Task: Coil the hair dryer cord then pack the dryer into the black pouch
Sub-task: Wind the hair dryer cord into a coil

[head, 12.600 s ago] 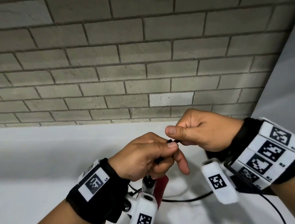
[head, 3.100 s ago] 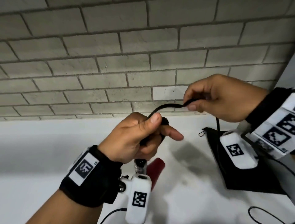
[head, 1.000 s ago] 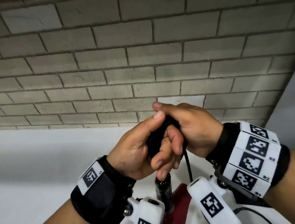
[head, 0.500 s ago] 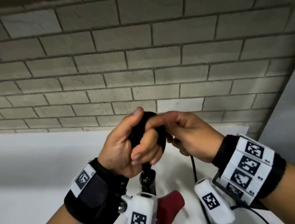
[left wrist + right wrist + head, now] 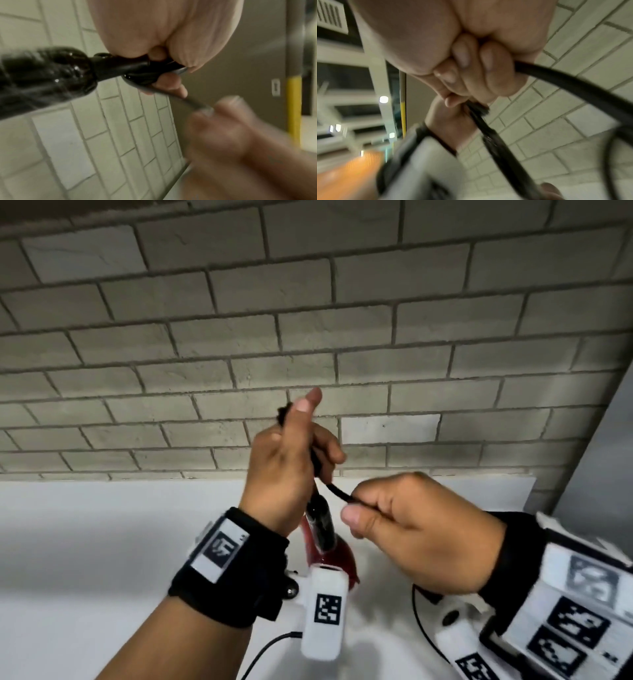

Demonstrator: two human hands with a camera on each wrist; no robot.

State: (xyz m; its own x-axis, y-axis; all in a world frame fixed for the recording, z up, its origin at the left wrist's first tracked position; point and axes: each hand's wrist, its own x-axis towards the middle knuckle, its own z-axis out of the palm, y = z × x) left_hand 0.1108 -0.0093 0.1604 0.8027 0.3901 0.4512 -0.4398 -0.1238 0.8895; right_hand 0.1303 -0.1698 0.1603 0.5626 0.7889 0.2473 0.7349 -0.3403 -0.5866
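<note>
**Head view: both hands on the dryer cord, coil held high**

Head view shows the left hand [image 5: 287,474] raised before the grey brick wall [image 5: 308,320], fingers curled round a small bundle of coiled black cord [image 5: 283,413], thumb pointing up toward 12 o'clock. Below that fist the hair dryer [image 5: 329,553] hangs down toward 6 o'clock: its glossy black handle end sits just under the palm and the dark red body shows behind the white wrist camera. It is held above the white table [image 5: 102,542].

At 4 o'clock from the left hand, the right hand [image 5: 418,532] pinches a free run of the cord between thumb and curled fingers; the short stretch between the two hands is nearly taut. More cord drops from under the right hand and trails over the table toward 6 o'clock.

Left wrist view shows the fingers [image 5: 169,86] clamped on the coiled loops where the cord leaves the handle; the right hand there is blurred.

Right wrist view shows the cord gripped in the closed right fist and arcing away toward 4 o'clock.

The black pouch is out of view.
</note>
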